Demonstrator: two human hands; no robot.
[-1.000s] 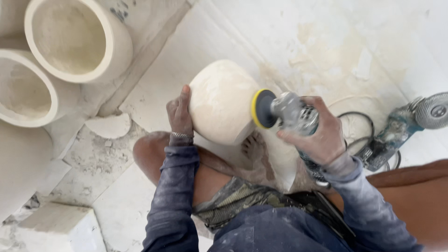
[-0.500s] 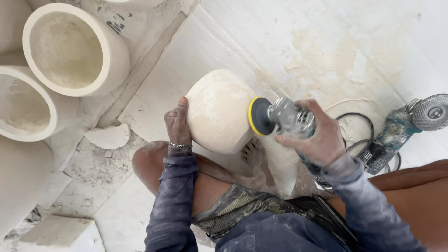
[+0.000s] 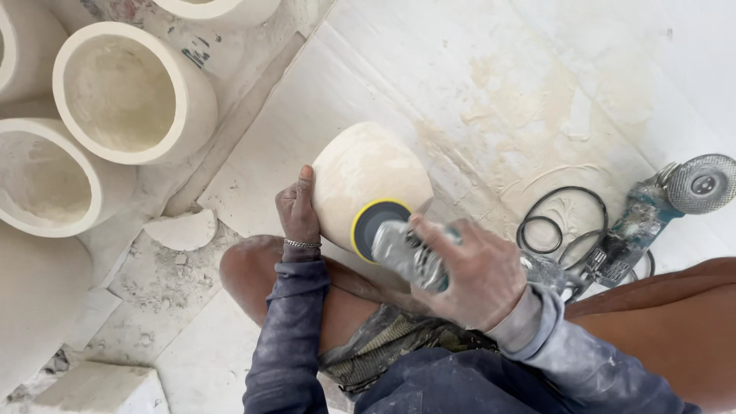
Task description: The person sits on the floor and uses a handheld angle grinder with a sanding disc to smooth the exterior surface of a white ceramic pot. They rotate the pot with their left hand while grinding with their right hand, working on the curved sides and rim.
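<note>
A rounded cream stone pot (image 3: 366, 170) lies on its side on the dusty white floor between my knees. My left hand (image 3: 298, 208) presses flat against its left flank, thumb pointing up, a metal bracelet on the wrist. My right hand (image 3: 469, 270) grips a silver power sander (image 3: 405, 251). Its yellow-rimmed round pad (image 3: 372, 224) rests against the pot's lower near side. Both arms wear dusty blue sleeves.
Several hollow cream stone cylinders (image 3: 132, 90) stand at the left. A second angle grinder (image 3: 665, 201) with a grey disc and coiled black cable (image 3: 558, 222) lies at the right. A broken stone chip (image 3: 182, 228) lies near my left knee.
The sander pad has slid from the pot's right side down to its lower near side. The left hand stays on the pot's left flank.
</note>
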